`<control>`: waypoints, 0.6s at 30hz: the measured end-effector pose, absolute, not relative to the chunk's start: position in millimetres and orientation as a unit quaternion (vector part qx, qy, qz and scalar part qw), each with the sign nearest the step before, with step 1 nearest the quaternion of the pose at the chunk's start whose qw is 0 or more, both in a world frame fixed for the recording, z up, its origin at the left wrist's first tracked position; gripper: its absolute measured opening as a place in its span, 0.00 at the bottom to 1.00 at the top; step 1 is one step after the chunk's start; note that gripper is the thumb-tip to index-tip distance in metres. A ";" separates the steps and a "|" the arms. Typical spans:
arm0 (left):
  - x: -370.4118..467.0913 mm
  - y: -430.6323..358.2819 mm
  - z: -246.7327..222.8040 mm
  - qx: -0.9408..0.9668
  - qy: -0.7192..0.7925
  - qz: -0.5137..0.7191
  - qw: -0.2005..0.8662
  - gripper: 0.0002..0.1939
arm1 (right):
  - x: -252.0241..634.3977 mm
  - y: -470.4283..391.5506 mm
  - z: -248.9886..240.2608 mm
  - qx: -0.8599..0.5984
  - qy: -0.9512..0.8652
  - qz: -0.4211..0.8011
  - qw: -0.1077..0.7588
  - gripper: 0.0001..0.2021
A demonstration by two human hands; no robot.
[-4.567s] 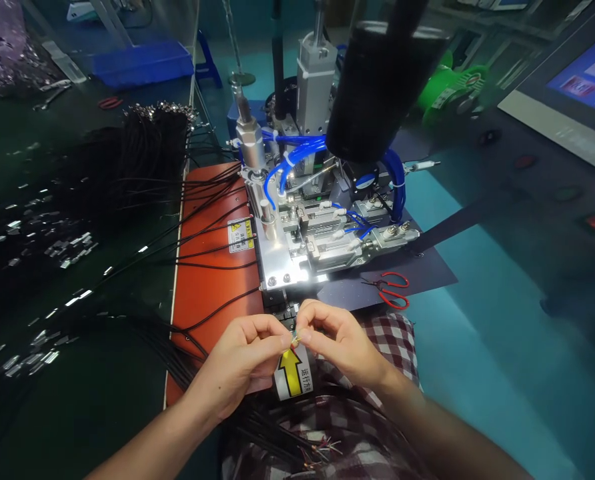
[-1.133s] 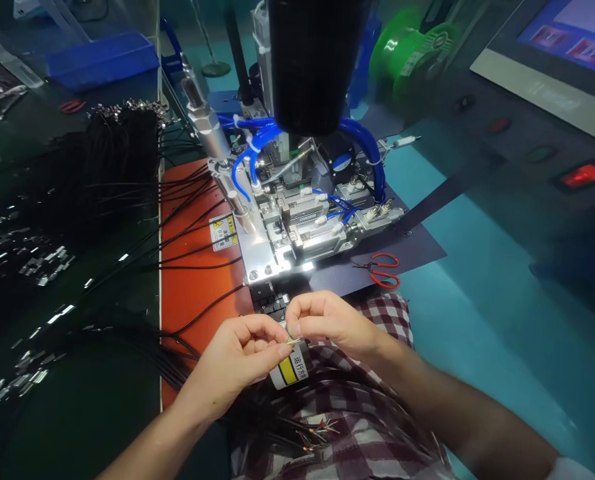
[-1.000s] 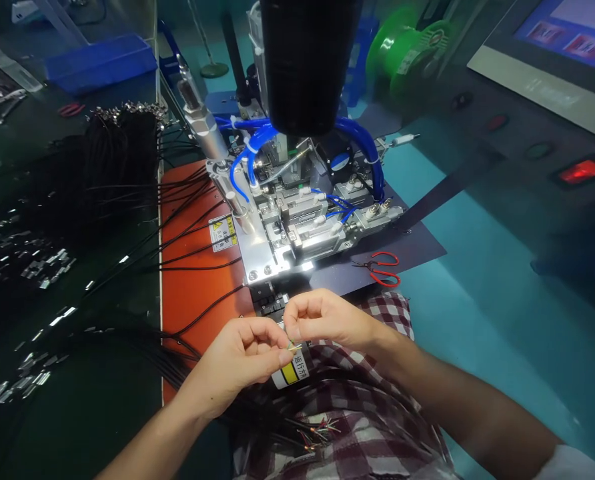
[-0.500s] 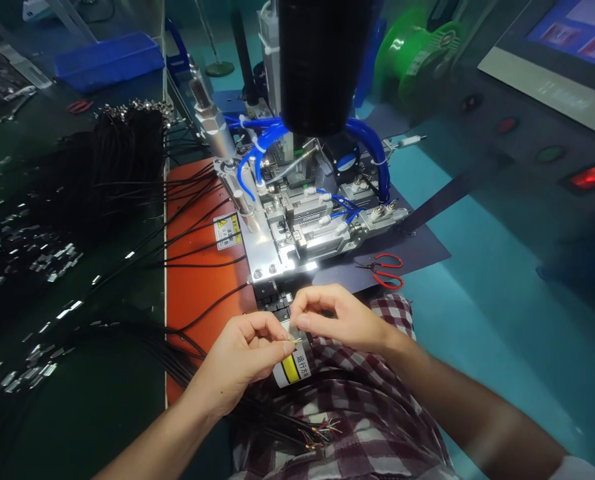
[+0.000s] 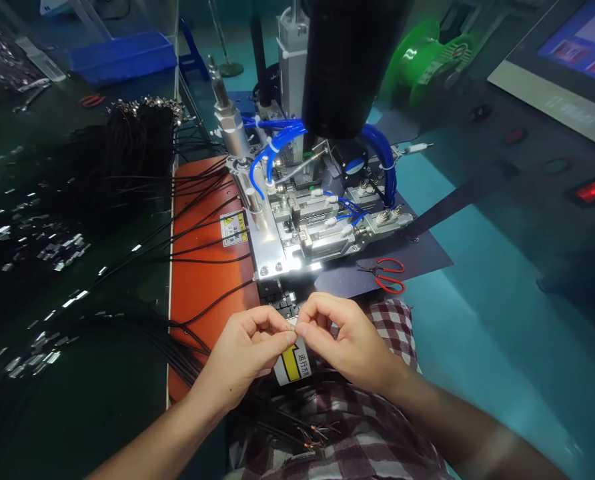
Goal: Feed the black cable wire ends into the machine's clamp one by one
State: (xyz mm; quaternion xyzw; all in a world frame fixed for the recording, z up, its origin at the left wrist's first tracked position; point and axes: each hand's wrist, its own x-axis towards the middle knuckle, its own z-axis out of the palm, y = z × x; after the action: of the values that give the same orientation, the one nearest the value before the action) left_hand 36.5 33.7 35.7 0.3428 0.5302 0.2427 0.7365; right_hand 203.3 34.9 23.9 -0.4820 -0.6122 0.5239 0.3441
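Note:
My left hand (image 5: 250, 350) is closed in a pinch of thumb and forefinger. Thin wires (image 5: 292, 327), barely visible, show between my fingertips. Against them presses my right hand (image 5: 346, 343), its thumb and forefinger also pinched on the wire ends, the two hands' tips meeting. Just beyond the hands is the front of a metal machine fixture (image 5: 272, 257) with blue air tubes. A white label with a yellow arrow (image 5: 291, 365) lies beneath my fingers. Black cables with stripped, coloured wire ends (image 5: 317, 433) rest over the checked cloth on my lap.
Red-handled scissors (image 5: 388, 275) lie on the dark plate right of the fixture. Black cables (image 5: 205, 308) cross the orange plate (image 5: 192, 280) from a large cable bundle (image 5: 137, 147) at left. A green spool (image 5: 417, 63) and a control panel (image 5: 537, 100) stand at right.
My right hand has come down and left, so its fingertips now meet those of my left hand at the wires. The light wire ends are now mostly covered.

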 end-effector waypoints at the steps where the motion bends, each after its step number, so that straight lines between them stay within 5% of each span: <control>1: 36.4 32.8 35.2 0.342 0.530 0.247 0.736 0.11 | 202.3 34.2 22.1 -0.485 -0.592 0.542 0.347 0.06; 8: 36.8 30.7 32.7 0.332 0.540 0.265 0.727 0.09 | 200.2 33.9 9.2 -0.468 -0.447 0.673 0.357 0.09; 18: 36.1 31.5 33.4 0.321 0.561 0.264 0.716 0.10 | 195.3 25.5 11.2 -0.529 -0.526 0.553 0.371 0.05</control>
State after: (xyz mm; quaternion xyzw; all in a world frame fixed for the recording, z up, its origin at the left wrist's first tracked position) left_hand 36.1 31.5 33.4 0.3211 0.5605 0.2637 0.7164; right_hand 195.3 25.5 11.2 -0.5294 -0.5255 0.5533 0.3706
